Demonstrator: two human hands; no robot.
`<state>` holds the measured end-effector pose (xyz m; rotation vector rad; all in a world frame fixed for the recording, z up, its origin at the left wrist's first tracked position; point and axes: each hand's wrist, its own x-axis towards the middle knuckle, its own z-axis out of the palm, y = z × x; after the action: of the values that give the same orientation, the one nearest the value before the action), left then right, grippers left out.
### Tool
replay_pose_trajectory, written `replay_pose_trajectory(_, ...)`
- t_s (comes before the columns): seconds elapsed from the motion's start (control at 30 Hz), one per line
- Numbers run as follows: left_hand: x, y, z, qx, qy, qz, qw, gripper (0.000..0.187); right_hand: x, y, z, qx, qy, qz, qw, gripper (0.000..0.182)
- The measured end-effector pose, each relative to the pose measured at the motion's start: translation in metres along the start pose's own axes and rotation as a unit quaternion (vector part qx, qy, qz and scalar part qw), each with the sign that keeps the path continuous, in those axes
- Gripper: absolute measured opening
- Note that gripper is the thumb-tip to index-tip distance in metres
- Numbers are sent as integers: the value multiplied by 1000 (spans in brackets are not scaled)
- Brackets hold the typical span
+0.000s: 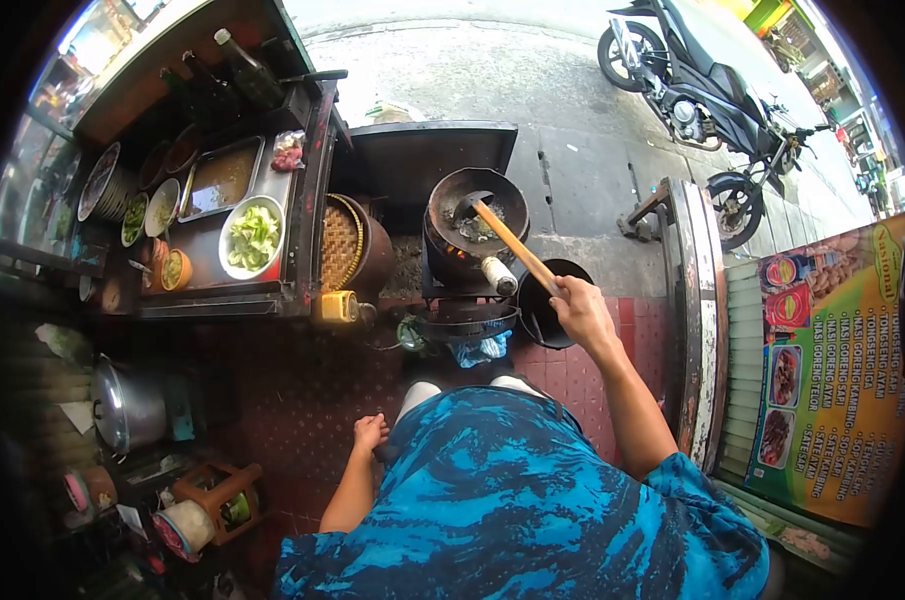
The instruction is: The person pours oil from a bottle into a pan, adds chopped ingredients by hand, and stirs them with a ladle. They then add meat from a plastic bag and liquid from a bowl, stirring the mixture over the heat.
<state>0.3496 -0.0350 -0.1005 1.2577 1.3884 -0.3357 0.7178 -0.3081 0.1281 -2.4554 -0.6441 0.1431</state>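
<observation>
r hand [578, 312] fisted w/ arm stretched fwd, l hand [369, 432] hanging low by hip, fingers loosely curled

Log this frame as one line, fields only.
right hand: grips wooden spatula, blade in wok | left hand: free, at side | wok: on stove | cart: left of stove

Daylight falls on a grey concrete street [492, 70] with a parked motorbike [712, 95]; red tiled floor [582, 385], food banner [837, 370] alongside.
</observation>
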Motion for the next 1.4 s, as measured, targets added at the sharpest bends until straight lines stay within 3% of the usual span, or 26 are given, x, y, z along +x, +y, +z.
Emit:
replay_pose_trajectory(0.23, 4, 17, -2, -54, -18, 18, 998, 28, 16, 0, 4, -65, -31, -23, 997, 31)
replay_pose_trajectory(0.37, 7, 11, -1, -78, -1, 39, 996, 25, 16, -4, -17, -110, -22, 11, 994, 30)
replay_pose_trajectory(0.43, 10, 2, 1, -71, -5, 34, 997, 25, 19, -6, -24, -72, -92, 46, 992, 30)
replay_pose_trajectory(0.47, 10, -3, 1, -69, -8, 34, 997, 25, 18, 0, -19, -62, -27, 3, 998, 29)
replay_pose_trajectory(0.5, 9, -8, 1, -46, -9, 21, 999, 25, 16, 6, -22, -63, -25, 4, 998, 29)
replay_pose_trajectory(0.63, 17, -28, -2, -54, -1, 0, 999, 27, 7, 7, -47, -27, -57, 57, 996, 30)
replay_pose_trajectory(0.7, 14, -30, -3, -42, 1, 0, 999, 27, -6, 14, -50, -20, -35, 38, 998, 31)
replay_pose_trajectory(0.77, 12, -28, -3, -26, 2, 2, 1000, 27, -3, 8, -42, 0, -81, 103, 991, 31)
replay_pose_trajectory(0.83, 8, -19, -1, 21, 1, 13, 1000, 25, 1, 11, -18, 21, -51, 64, 996, 31)
replay_pose_trajectory(0.9, 12, -11, 1, -8, -3, 18, 1000, 25, 0, -1, -8, -41, -3, -8, 999, 32)
replay_pose_trajectory(1.17, 8, 10, -2, -73, 2, 30, 997, 24, 17, 0, -10, -116, -45, 8, 992, 29)
replay_pose_trajectory(1.4, 8, -10, 1, -45, -3, 14, 999, 25, 16, 7, -16, -51, -38, 30, 998, 30)
